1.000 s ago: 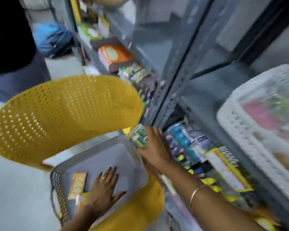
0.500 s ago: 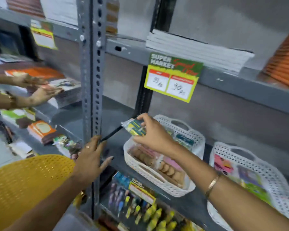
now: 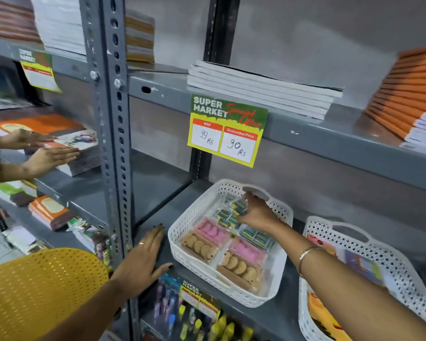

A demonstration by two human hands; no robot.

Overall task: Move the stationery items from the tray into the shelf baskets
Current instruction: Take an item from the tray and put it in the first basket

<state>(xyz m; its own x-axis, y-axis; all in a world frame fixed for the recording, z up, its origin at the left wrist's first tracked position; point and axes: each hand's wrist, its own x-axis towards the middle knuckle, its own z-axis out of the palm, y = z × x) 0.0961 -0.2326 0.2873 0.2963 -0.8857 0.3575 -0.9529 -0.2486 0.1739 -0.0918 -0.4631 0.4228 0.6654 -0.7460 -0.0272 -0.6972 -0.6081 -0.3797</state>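
Yellow perforated plastic chair back (image 3: 40,289) nearest, at lower left. Just past it, left hand (image 3: 143,260) flat on the grey metal shelf (image 3: 155,217), fingers spread, holding nothing, beside the slotted steel upright (image 3: 113,134) and just left of the white basket (image 3: 182,232).

Right hand (image 3: 258,214) reached into the far half of that basket, fingers curled down onto a blue-and-yellow stationery packet (image 3: 237,206), touching it; whether pinched or only pressed, cannot tell. Gold bangle (image 3: 305,257) on the right wrist.

Inside the white basket: clear packs of round brown pieces (image 3: 201,244) at the near side, pink packs (image 3: 213,231) behind them, more blue-and-yellow packets (image 3: 255,236) toward the back and right. All lying flat, close together.

Second white basket (image 3: 394,262) to the right on the same shelf, apart from the first, with colourful flat items inside, blurred.

Lower shelf under the hands: hanging pens and yellow markers (image 3: 219,326), partly hidden.

Further up, green-and-yellow price card (image 3: 226,130) on the edge of the next shelf, marked 99 and 90. Above it, stack of white notebooks (image 3: 261,88) and stack of orange notebooks (image 3: 403,94).

Far left, another person's two hands (image 3: 44,148) on a pile of books (image 3: 79,153) in the neighbouring bay.
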